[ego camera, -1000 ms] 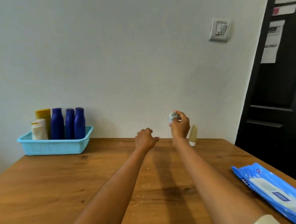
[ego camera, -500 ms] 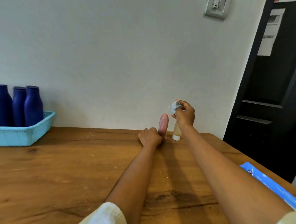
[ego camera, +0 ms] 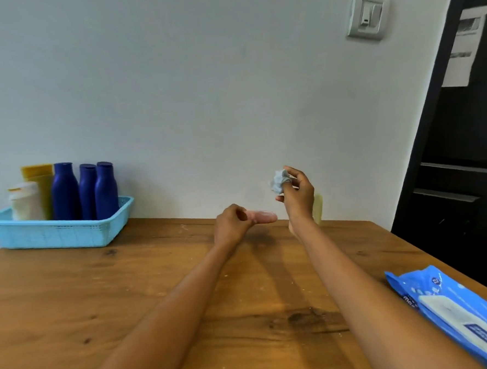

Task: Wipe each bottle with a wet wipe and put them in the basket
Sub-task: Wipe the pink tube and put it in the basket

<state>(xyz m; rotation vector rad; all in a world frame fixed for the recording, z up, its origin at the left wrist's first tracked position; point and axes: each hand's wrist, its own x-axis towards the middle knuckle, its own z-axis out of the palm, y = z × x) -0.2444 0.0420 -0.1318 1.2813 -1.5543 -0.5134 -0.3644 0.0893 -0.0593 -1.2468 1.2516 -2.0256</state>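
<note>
Wooden table [ego camera: 72, 294] with knots and pale scuffs, far edge against a plain white wall [ego camera: 202, 87], right edge running from 1 o'clock down to 4 o'clock beside a dark door [ego camera: 464, 171]. Broad bare wood between the forearms and out toward 9 o'clock.

Left hand [ego camera: 230, 223] near centre, fingers curled round the base of a small pink bottle [ego camera: 263, 216], rounded, blurred, lying level and pointing toward 3 o'clock just above the tabletop. Right hand [ego camera: 297, 194] raised at 1 o'clock, fingertips pinching a crumpled grey-white wet wipe [ego camera: 279, 181]. Just behind that wrist, a pale yellowish bottle [ego camera: 318, 208], mostly hidden, near the far edge.

At 10 o'clock, a light blue plastic basket [ego camera: 60, 232] with lattice walls, close to the wall, holding three glossy dark blue bottles [ego camera: 84, 191], a yellow tube [ego camera: 38, 179] and a white bottle [ego camera: 26, 200], all upright.

At 4 o'clock, a shiny blue wipes pack [ego camera: 455, 314] lying flat by the right edge.
</note>
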